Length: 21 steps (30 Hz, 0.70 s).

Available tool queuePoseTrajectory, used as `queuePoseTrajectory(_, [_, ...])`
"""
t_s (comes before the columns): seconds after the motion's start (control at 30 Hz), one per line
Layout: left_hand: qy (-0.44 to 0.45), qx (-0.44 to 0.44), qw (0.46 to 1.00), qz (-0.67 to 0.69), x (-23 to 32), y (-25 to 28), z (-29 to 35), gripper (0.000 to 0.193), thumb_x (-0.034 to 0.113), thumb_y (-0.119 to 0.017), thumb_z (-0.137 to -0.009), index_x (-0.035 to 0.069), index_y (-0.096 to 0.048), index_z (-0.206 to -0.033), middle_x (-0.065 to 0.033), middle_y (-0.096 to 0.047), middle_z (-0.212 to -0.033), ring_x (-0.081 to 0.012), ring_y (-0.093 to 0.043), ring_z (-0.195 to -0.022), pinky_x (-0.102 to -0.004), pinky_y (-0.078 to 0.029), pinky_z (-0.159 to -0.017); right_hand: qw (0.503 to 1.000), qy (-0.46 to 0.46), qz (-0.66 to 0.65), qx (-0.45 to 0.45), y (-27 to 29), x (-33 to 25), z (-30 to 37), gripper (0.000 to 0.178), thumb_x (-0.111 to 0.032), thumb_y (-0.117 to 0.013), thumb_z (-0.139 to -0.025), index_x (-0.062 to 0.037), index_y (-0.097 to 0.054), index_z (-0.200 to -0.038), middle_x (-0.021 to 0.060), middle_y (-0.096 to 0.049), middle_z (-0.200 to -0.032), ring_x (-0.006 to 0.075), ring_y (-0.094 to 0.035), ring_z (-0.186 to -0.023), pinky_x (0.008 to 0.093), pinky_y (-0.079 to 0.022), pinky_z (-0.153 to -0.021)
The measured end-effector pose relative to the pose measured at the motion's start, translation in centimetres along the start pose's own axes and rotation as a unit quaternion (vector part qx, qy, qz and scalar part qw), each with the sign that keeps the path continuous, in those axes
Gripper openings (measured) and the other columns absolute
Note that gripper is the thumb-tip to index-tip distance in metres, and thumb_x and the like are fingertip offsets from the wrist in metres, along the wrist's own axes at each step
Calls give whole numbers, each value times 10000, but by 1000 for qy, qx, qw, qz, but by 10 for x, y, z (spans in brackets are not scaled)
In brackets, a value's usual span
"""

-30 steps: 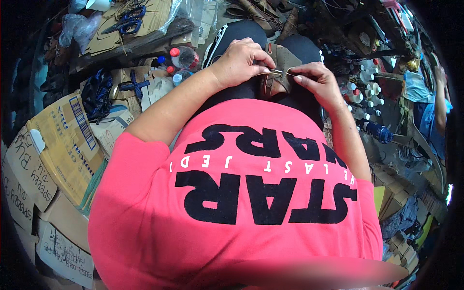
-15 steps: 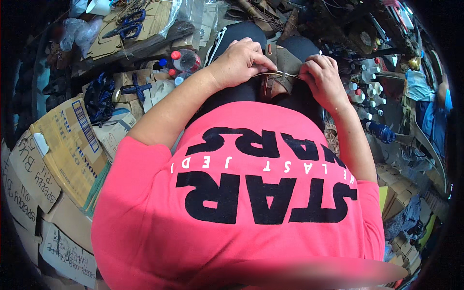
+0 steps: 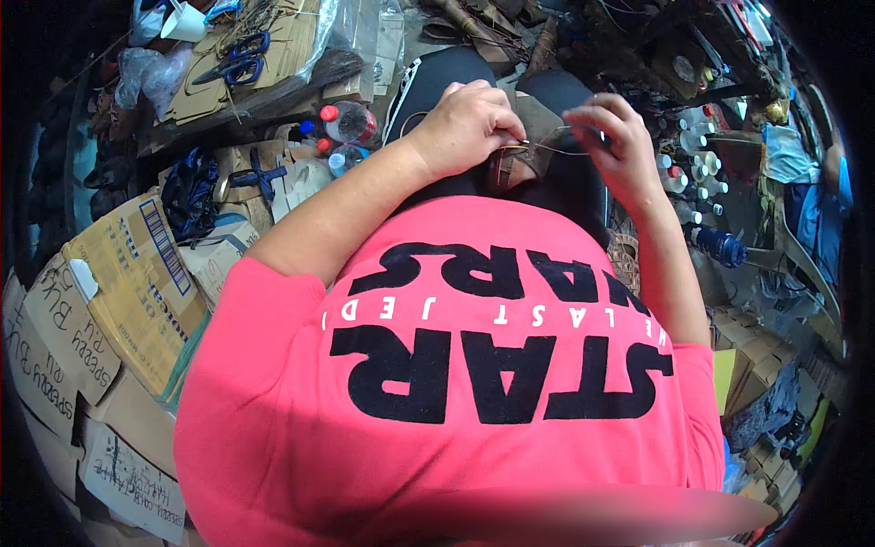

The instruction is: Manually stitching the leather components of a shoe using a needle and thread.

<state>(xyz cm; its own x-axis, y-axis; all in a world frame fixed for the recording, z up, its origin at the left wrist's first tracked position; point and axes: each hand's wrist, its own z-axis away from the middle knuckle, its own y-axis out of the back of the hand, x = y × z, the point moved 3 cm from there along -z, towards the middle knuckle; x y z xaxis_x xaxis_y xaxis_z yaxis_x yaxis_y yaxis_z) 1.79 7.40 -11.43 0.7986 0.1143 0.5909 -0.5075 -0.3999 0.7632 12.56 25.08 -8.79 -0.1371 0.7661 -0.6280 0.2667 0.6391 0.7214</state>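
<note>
A brown and tan leather piece (image 3: pixel 527 168), which looks like part of a shoe, sits between my knees; my hands partly cover it. A thin pale cord (image 3: pixel 556 149) stretches across its top. My left hand (image 3: pixel 471 126) is closed in a pinch at the leather, with the cord at its fingertips and a loop of it showing beside the wrist. To the right, my right hand (image 3: pixel 612 137) is raised off the leather with bent fingers, and the cord runs to its thumb and fingertips. Whether a needle is on the cord I cannot tell.
At the upper left, blue-handled scissors (image 3: pixel 239 66) lie on flat cardboard pieces. Bottles with red caps (image 3: pixel 348 122) stand beside my left forearm. Cardboard boxes (image 3: pixel 128 283) are stacked at the left. Several small bottles (image 3: pixel 697 164) and a dark blue bottle (image 3: pixel 718 244) are at the right.
My right hand has lifted slightly and its fingers have loosened, with the cord now curving near them. My left hand has shifted a little down and right, still pinching.
</note>
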Motion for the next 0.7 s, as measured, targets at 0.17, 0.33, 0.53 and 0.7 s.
queuePoseTrajectory(0.17, [23,12,1000,-13,-6,2,12,175,149,-717,-741,221,-741,-898,22,-595,-782,-201,-549,-870,-353,-407,-793,998,21,31,-49,-8,-3,23,175,-73,-710,-737,-126,-716,-903,73,-625,-809,265,-600,-784,348,-478,-669])
queuePoseTrajectory(0.33, [57,28,998,-7,-9,0,18,185,166,-728,-733,235,-745,-903,33,-640,-782,-192,-547,-863,-339,-385,-817,994,-64,-45,-81,-26,14,16,185,-83,-722,-729,-132,-726,-907,52,-624,-777,231,-565,-758,334,-448,-675])
queuePoseTrajectory(0.53, [75,58,995,-13,-6,-8,21,171,172,-733,-722,206,-730,-889,40,-644,-759,-176,-555,-825,-336,-374,-810,994,-64,-46,-73,-41,17,18,165,-128,-733,-729,-119,-718,-894,39,-627,-722,211,-547,-726,326,-428,-671])
queuePoseTrajectory(0.7, [105,67,992,5,-5,-11,18,142,171,-732,-710,175,-705,-849,27,-647,-753,-176,-564,-790,-332,-374,-797,992,-89,-82,-46,-46,16,18,137,-134,-722,-748,-100,-710,-880,47,-648,-741,193,-567,-718,315,-430,-683])
